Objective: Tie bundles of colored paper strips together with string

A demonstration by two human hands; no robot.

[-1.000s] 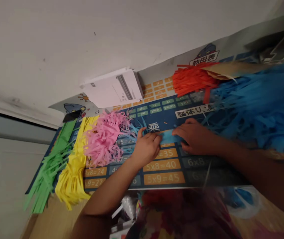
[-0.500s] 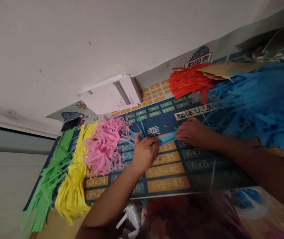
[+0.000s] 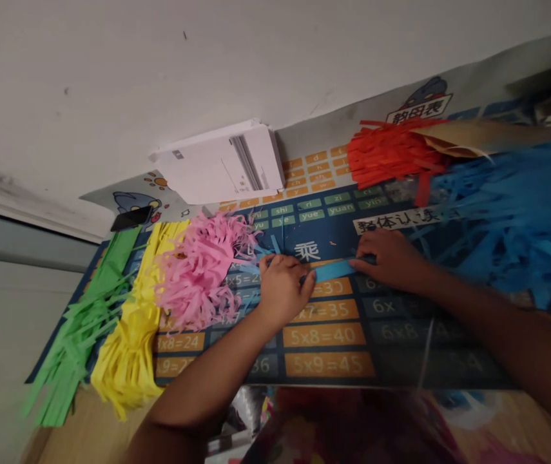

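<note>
At the far left, a green strip bundle (image 3: 82, 322) and a yellow strip bundle (image 3: 135, 335) hang over the edge of the printed mat (image 3: 323, 335), loose enough that a nudge could slide them off the table (image 3: 82, 432). Next comes the pink strip bundle (image 3: 198, 270), touching the left wrist side; a sweep of that arm could scatter it into the yellow. The left hand (image 3: 282, 287) is curled, pinching the left end of a blue paper strip (image 3: 336, 269) that lies flat on the mat between both hands. The right hand (image 3: 386, 258) presses its fingertips on the strip's other end. Pulled unevenly, such thin paper would likely tear or crease askew. Behind, a white paper stack (image 3: 222, 164) leans at the wall. At right, the red strip bundle (image 3: 391, 154) and blue strip heap (image 3: 512, 212) lie near the right forearm, which could drag loose strips along.
</note>
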